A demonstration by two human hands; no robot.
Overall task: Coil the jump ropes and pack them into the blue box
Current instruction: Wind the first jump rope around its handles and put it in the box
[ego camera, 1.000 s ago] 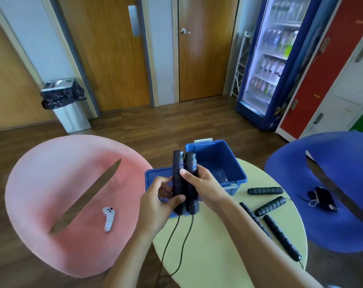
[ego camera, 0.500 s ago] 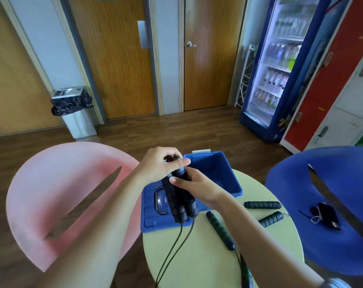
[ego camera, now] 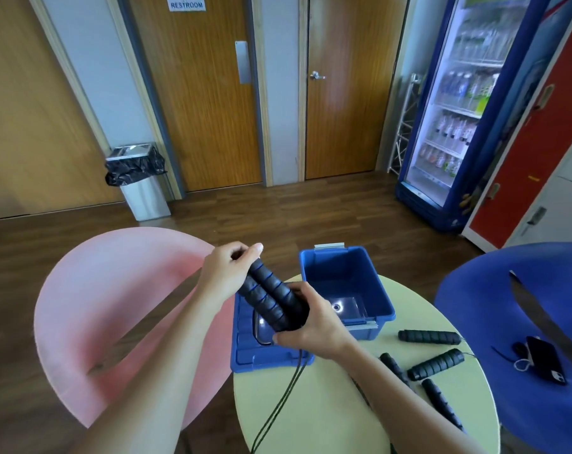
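Two black jump-rope handles with blue rings (ego camera: 270,298) lie side by side, tilted, above the blue lid (ego camera: 261,350). My right hand (ego camera: 314,324) grips their lower ends. My left hand (ego camera: 227,271) pinches their upper tips. Their black cord (ego camera: 281,398) hangs down over the yellow-green round table (ego camera: 310,414). The open blue box (ego camera: 345,286) stands just behind my hands, holding no rope. More black handles (ego camera: 437,363) of other ropes lie on the table to the right, one pair partly hidden by my right forearm.
A pink chair (ego camera: 91,309) sits left of the table and a blue chair (ego camera: 523,322) right of it, with a dark phone (ego camera: 545,358) on its seat. A bin (ego camera: 140,181), doors and a drinks fridge (ego camera: 458,109) stand farther back.
My left hand rose from the handles' lower part to their top tips. The handles tipped from upright to slanting left. My view lifted, showing more of the room.
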